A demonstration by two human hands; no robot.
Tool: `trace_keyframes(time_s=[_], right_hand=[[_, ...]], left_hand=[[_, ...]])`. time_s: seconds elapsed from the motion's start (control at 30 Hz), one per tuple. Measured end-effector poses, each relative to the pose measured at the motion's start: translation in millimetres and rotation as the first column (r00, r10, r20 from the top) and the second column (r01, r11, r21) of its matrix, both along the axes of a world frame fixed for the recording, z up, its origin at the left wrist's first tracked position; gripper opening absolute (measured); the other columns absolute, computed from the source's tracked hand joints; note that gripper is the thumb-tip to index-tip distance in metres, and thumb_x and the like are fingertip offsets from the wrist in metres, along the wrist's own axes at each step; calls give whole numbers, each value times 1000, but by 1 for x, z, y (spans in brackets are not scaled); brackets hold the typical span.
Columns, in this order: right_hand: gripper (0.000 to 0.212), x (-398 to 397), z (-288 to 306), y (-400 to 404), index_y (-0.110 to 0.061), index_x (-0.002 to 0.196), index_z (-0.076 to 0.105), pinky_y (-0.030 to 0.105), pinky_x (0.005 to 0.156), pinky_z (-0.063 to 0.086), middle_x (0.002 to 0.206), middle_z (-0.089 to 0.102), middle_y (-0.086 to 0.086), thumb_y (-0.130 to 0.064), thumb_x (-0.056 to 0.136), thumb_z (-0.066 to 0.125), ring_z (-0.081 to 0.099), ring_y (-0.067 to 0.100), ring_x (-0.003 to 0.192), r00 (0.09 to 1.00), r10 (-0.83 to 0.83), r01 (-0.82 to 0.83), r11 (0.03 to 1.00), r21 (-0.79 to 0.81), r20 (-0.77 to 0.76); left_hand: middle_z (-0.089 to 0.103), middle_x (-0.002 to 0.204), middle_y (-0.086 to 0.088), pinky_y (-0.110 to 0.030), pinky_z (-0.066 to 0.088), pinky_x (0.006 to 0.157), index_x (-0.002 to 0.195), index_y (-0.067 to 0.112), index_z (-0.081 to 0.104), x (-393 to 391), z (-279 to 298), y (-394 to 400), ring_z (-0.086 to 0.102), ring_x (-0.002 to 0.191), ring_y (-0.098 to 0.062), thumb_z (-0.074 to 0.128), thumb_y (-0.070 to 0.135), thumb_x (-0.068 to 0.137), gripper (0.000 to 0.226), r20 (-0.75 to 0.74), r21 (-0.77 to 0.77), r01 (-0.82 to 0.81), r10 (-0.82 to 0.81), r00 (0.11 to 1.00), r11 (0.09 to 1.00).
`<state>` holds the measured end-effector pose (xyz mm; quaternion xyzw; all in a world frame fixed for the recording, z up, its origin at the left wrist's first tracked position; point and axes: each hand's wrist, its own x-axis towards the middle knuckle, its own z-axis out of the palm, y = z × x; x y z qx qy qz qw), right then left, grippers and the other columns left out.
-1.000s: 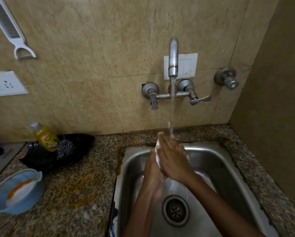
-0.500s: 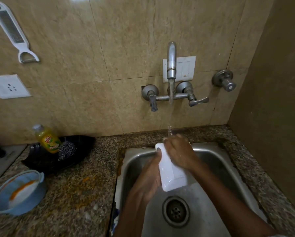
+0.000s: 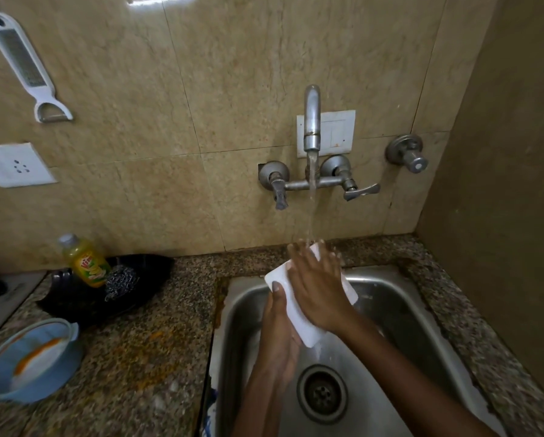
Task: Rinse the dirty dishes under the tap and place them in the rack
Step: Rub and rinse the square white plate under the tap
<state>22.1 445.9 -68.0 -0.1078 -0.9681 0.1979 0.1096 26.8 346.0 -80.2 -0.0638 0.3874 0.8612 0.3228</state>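
Observation:
A white rectangular dish (image 3: pixel 299 323) is held over the steel sink (image 3: pixel 400 307), under the running tap (image 3: pixel 311 124). My left hand (image 3: pixel 278 335) grips the dish from below and the left, thumb on its near-left edge. My right hand (image 3: pixel 316 285) lies flat across the top of the dish, fingers spread, with water falling on the fingertips. Most of the dish is hidden by the two hands. No rack is in view.
On the granite counter at left stand a blue bowl (image 3: pixel 28 364) with orange residue, a black tray (image 3: pixel 84 298) holding a yellow soap bottle (image 3: pixel 87 260) and a steel scrubber (image 3: pixel 121 280). A grater (image 3: pixel 21 61) and socket (image 3: pixel 13 165) hang on the wall. The drain (image 3: pixel 322 394) sits below the hands.
The dish has turned from edge-on to a flatter tilt under the stream. My right hand slid from its top end down across its face. The left hand keeps holding it.

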Motion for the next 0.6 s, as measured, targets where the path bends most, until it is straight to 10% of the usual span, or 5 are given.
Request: trace_keyframes(time_s=[0.17, 0.3, 0.47, 0.6], right_hand=[[58, -1, -5, 28, -22, 151, 22, 41, 119, 7, 159, 20, 1, -50, 100, 18, 11, 19, 147, 997, -69, 61, 983, -174, -38], [62, 7, -8, 31, -22, 152, 13, 38, 119, 11, 160, 15, 1, -53, 99, 21, 11, 19, 147, 989, -145, 143, 963, -227, 7], [62, 44, -8, 17, -24, 153, 4, 32, 115, 18, 160, 12, -2, -49, 99, 23, 17, 16, 145, 981, -190, 172, 939, -298, -31], [31, 50, 8, 26, -11, 128, 52, 25, 69, 53, 123, 59, 9, -23, 103, 38, 60, 15, 91, 882, -467, 231, 301, -925, 68]], left_hand=[[74, 104, -13, -37, 61, 69, 129, 9, 56, -9, -2, -9, 73, 90, -26, 31, 50, 99, 56, -33, -20, 44, -44, 998, 999], [65, 115, -19, -57, 43, 101, 136, 10, 49, -20, -6, -4, 58, 116, -41, 38, 59, 92, 67, 67, -160, 30, -19, 998, 987], [66, 117, -20, -57, 49, 92, 128, 13, 55, -34, -5, 1, 63, 105, -38, 41, 57, 94, 57, 93, -133, -64, 77, 993, 989], [68, 99, -10, -43, 55, 74, 115, 18, 59, -44, 8, 9, 65, 88, -30, 40, 50, 99, 40, 19, -304, -61, 70, 997, 951]])
